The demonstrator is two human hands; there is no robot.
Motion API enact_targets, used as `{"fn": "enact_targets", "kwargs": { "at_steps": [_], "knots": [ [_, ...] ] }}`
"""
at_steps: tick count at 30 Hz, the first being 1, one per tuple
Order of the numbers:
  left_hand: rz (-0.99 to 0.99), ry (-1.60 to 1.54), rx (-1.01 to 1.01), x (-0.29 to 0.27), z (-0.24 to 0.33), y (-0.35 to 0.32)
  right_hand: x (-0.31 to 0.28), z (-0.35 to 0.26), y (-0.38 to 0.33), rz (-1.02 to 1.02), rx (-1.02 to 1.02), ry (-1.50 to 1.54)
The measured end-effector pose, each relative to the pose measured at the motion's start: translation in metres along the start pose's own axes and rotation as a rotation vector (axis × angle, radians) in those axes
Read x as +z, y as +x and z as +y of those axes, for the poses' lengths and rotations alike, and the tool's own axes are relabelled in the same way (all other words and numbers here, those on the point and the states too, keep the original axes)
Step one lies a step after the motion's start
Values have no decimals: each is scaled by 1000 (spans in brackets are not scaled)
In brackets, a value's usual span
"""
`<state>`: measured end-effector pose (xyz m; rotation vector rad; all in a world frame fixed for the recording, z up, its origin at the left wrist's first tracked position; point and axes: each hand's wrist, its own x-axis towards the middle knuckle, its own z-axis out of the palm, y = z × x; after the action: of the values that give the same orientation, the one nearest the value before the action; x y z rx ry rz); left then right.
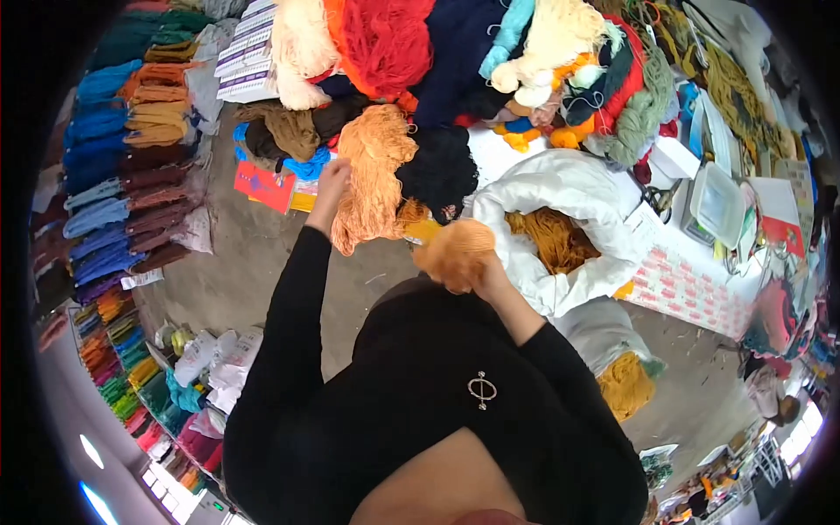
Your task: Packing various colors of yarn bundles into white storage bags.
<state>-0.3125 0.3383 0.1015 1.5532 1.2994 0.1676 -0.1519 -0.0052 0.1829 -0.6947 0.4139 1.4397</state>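
Observation:
My left hand (332,179) is raised and grips the upper part of a loose skein of pale orange yarn (374,175), which hangs down in front of me. My right hand (479,273) holds a round ball of the same orange yarn (453,249) close to my chest. A strand runs between skein and ball. Both arms wear black sleeves.
A big heap of yarn skeins in red, navy, cream, black and green (455,61) lies ahead. A white sack of mustard yarn (560,227) stands at the right, another sack (626,376) below it. Folded coloured stacks (131,175) fill shelves at the left. Grey floor (236,271) lies between.

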Motion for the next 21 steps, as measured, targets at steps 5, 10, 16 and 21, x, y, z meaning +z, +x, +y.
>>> {"fn": "enact_targets", "kwargs": {
  "at_steps": [5,10,16,21],
  "knots": [
    [224,809,423,62,-5,71,22,0,-10,30,-10,40],
    [126,719,577,59,30,60,44,17,0,97,-302,-41],
    [195,146,609,19,104,-93,49,48,21,138,-653,-417],
    [-432,-17,640,41,136,-217,37,100,22,-133,-673,-1147]
  ]
}}
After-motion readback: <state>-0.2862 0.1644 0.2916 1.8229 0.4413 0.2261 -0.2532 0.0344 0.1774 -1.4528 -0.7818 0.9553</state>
